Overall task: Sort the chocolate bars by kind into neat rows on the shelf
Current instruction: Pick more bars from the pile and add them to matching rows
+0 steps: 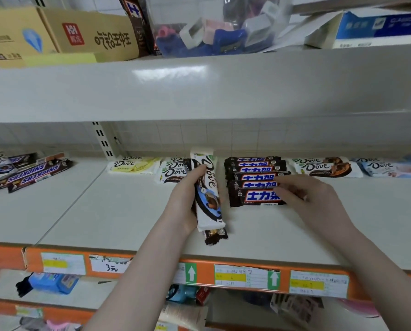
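On the shelf [118, 211] lie six dark Snickers bars with Chinese letters [256, 180] in one row; two yellow Dove bars [134, 164]; three white Dove bars with dark print [173, 172]; two Dove bars with orange print [326, 167]; two light blue Dove bars [391, 167]; two long Snickers bars [32, 174] at the left; one white-and-blue Dove bar [208, 194] is held; the heap at the far left I cannot count.

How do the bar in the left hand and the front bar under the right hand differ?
The white Dove bar points lengthwise toward the back wall, gripped by the left hand; the dark Snickers bar lies crosswise on the shelf, fronting its row, the right hand resting on its end. Both are wrapped.
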### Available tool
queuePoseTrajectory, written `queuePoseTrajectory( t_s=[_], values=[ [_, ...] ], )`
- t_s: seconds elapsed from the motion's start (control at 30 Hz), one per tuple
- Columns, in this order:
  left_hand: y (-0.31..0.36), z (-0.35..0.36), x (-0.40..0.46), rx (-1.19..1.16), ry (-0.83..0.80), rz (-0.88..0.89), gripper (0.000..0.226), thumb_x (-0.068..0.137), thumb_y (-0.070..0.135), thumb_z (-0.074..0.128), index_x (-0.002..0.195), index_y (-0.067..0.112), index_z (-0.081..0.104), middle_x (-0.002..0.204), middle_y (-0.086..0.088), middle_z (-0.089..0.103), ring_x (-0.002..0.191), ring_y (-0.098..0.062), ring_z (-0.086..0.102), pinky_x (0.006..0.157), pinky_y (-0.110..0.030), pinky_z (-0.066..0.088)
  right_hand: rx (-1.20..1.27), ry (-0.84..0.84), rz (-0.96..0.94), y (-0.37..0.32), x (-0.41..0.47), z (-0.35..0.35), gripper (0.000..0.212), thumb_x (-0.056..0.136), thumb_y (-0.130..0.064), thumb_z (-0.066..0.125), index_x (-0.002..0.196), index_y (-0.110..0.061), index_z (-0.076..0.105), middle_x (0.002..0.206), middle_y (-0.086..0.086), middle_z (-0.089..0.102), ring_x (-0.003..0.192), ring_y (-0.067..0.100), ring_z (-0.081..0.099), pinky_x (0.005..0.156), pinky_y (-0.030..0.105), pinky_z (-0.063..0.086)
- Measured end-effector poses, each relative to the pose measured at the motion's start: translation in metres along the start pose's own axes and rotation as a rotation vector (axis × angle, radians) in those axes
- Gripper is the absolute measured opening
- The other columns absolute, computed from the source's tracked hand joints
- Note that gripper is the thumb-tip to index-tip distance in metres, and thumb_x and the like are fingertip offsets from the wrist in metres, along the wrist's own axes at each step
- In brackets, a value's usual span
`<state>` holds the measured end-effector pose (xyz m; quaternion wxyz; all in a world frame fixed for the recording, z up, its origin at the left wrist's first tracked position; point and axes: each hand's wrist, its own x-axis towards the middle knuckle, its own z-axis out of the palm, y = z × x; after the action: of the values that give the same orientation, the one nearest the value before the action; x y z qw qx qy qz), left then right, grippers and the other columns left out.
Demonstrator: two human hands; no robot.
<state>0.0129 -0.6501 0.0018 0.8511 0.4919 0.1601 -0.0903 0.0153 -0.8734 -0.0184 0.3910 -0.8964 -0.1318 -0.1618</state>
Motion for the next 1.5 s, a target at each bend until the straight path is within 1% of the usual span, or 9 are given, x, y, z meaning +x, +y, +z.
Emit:
queuePoseTrajectory(
  t_s=[0.13,0.23,0.4,0.63,0.77,0.9,1.1,1.27,1.5],
  values=[
    [-0.004,-0.003,-0.012,-0.108,0.037,0.099,0.033,0.087,0.02,0.06,0.117,0.005,0.058,0.083,-0.01,0.065,0.07,-0.022,0.062,0.061,-0.028,0.055,0.18,-0.158,0.115,-0.034,-0.01,0.022,0.014,0.084,-0.033,0.059,0.096,-0.037,0.065,0.082,-0.011,0.068,0.078,0.001,0.061,0.073,0.011,0.042],
    [-0.008,-0.007,-0.02,-0.121,0.042,0.151,0.04,0.088,0.018,0.059,0.125,0.001,0.056,0.103,-0.017,0.068,0.082,-0.029,0.069,0.063,-0.034,0.059,0.227,-0.273,0.142,-0.052,-0.012,0.04,0.023,0.082,-0.037,0.06,0.104,-0.034,0.064,0.09,-0.009,0.068,0.083,0.006,0.063,0.08,0.025,0.048],
    [-0.01,-0.022,-0.022,-0.125,0.042,0.169,0.043,0.087,0.018,0.063,0.125,0.001,0.055,0.123,-0.027,0.059,0.112,-0.044,0.057,0.095,-0.058,0.046,0.299,-0.369,0.181,-0.067,-0.01,0.06,0.024,0.078,-0.028,0.069,0.1,-0.033,0.065,0.086,-0.012,0.067,0.071,-0.005,0.061,0.062,0.006,0.042],
    [0.001,-0.047,-0.026,-0.093,0.136,0.171,0.025,0.082,0.011,0.068,0.104,0.003,0.062,0.075,-0.008,0.071,0.058,-0.017,0.067,0.053,-0.026,0.056,0.468,-0.37,0.319,-0.064,-0.005,0.065,0.012,0.083,-0.011,0.063,0.089,-0.02,0.068,0.081,0.005,0.063,0.072,0.012,0.056,0.063,0.018,0.047],
    [0.017,-0.065,-0.026,0.067,0.184,0.175,0.026,0.077,0.009,0.072,0.101,0.004,0.062,0.071,-0.005,0.066,0.054,-0.01,0.06,0.047,-0.018,0.049,0.518,-0.338,0.322,-0.065,-0.001,0.066,0.016,0.086,-0.007,0.057,0.086,-0.018,0.068,0.08,0.005,0.063,0.063,0.007,0.057,0.054,0.011,0.049],
    [0.034,-0.083,-0.02,0.218,0.141,0.076,0.015,0.075,0.009,0.073,0.085,0.005,0.063,0.058,-0.004,0.064,0.043,-0.009,0.057,0.045,-0.016,0.048,0.42,-0.236,0.227,-0.071,0.001,0.076,0.014,0.083,-0.01,0.061,0.092,-0.019,0.066,0.083,0.006,0.064,0.073,0.015,0.057,0.057,0.012,0.047],
    [0.04,-0.102,-0.01,0.167,0.124,-0.06,0.01,0.077,0.009,0.071,0.081,0.004,0.063,0.055,-0.005,0.065,0.041,-0.011,0.059,0.044,-0.016,0.049,-0.034,-0.211,-0.116,-0.072,0.005,0.097,0.049,0.068,-0.025,0.078,0.115,-0.025,0.061,0.098,-0.009,0.053,0.083,-0.008,0.049,0.072,0.0,0.031],
    [0.054,-0.113,-0.001,0.305,0.131,-0.088,0.014,0.078,0.009,0.072,0.085,0.005,0.06,0.047,-0.004,0.062,0.035,-0.01,0.055,0.038,-0.016,0.046,-0.368,-0.107,-0.465,-0.065,0.024,0.101,0.047,0.062,-0.02,0.082,0.106,-0.011,0.068,0.088,0.008,0.067,0.078,0.026,0.064,0.069,0.032,0.053],
    [0.075,-0.115,0.029,0.583,0.124,-0.032,0.015,0.078,0.0,0.07,0.084,0.006,0.058,0.075,-0.01,0.065,0.045,-0.01,0.063,0.045,-0.023,0.054,-0.525,-0.096,-0.562,-0.058,0.057,0.112,0.043,0.055,-0.02,0.086,0.093,-0.006,0.071,0.077,0.007,0.07,0.067,0.028,0.065,0.067,0.035,0.051]
  ],
)
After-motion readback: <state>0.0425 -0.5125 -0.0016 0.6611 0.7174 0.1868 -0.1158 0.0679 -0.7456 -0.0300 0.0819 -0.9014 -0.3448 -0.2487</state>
